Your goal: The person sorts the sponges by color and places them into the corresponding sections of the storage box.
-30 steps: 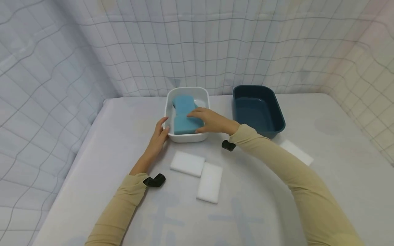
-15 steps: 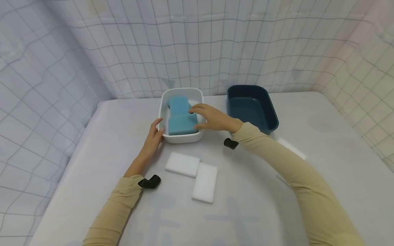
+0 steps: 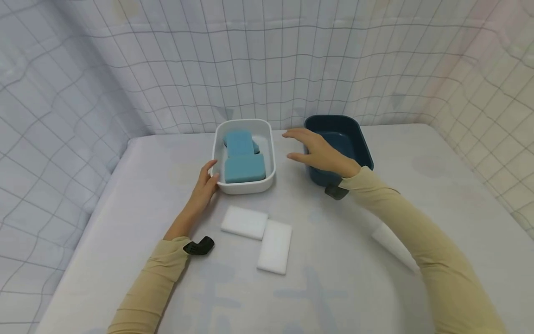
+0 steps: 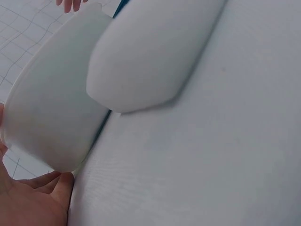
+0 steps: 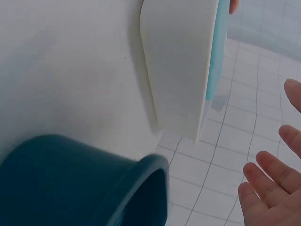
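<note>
In the head view, a white plastic basin (image 3: 249, 187) holds several light blue sponges; one sponge (image 3: 244, 168) lies flat at the front, another (image 3: 239, 143) behind it. My left hand (image 3: 203, 186) grips the basin's left side, a finger at the rim and the thumb against the outer wall. My right hand (image 3: 319, 151) hovers with nothing in it, fingers spread, between the white basin and a dark blue basin (image 3: 321, 176), overlapping the blue one's left rim. The right wrist view shows the right hand's fingers (image 5: 268, 183) apart from both basins.
Two white sponge-like blocks (image 3: 244, 222) (image 3: 275, 247) lie in front of the white basin, touching at a corner. Another white block (image 3: 394, 247) is partly hidden under the right sleeve. Grid-patterned cloth (image 3: 267, 69) hangs behind the table.
My right hand has lifted away from the blue sponges and moved right, towards the dark blue basin. The left hand stays at the white basin's side. The view has shifted slightly.
</note>
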`<action>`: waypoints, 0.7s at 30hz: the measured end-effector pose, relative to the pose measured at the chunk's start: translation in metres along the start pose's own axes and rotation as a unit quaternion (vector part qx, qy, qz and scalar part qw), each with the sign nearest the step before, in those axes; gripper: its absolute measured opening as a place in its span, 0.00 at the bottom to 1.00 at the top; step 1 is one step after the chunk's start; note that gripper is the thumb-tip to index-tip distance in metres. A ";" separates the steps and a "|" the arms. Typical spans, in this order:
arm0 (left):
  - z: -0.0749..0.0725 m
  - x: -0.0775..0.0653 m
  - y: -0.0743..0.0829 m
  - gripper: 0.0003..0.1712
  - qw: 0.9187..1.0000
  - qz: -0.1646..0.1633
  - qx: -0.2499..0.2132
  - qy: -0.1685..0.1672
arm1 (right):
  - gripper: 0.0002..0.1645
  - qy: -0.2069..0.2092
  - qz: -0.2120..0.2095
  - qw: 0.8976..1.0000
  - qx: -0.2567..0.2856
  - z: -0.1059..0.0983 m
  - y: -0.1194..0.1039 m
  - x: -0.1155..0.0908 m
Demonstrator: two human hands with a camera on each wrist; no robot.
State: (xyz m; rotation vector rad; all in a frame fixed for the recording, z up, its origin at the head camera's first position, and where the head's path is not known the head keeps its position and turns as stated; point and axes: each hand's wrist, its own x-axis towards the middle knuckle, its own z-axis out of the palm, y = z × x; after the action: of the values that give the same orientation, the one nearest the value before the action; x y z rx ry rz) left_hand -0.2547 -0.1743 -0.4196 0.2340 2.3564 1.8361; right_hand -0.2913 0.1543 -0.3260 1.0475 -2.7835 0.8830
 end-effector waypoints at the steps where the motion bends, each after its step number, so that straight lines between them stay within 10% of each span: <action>1: 0.000 0.000 0.001 0.31 1.000 -0.001 -0.002 0.000 | 0.34 0.007 0.005 1.000 0.001 -0.002 0.003 -0.004; 21: -0.013 -0.011 0.018 0.38 0.991 -0.080 0.009 -0.102 | 0.32 0.122 0.084 0.989 0.030 -0.039 0.066 -0.083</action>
State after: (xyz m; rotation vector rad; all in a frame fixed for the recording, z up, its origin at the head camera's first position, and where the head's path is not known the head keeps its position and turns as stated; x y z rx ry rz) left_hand -0.2462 -0.1844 -0.3983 0.2161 2.1847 1.6351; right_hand -0.2742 0.2645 -0.3447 0.6661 -2.6810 1.0408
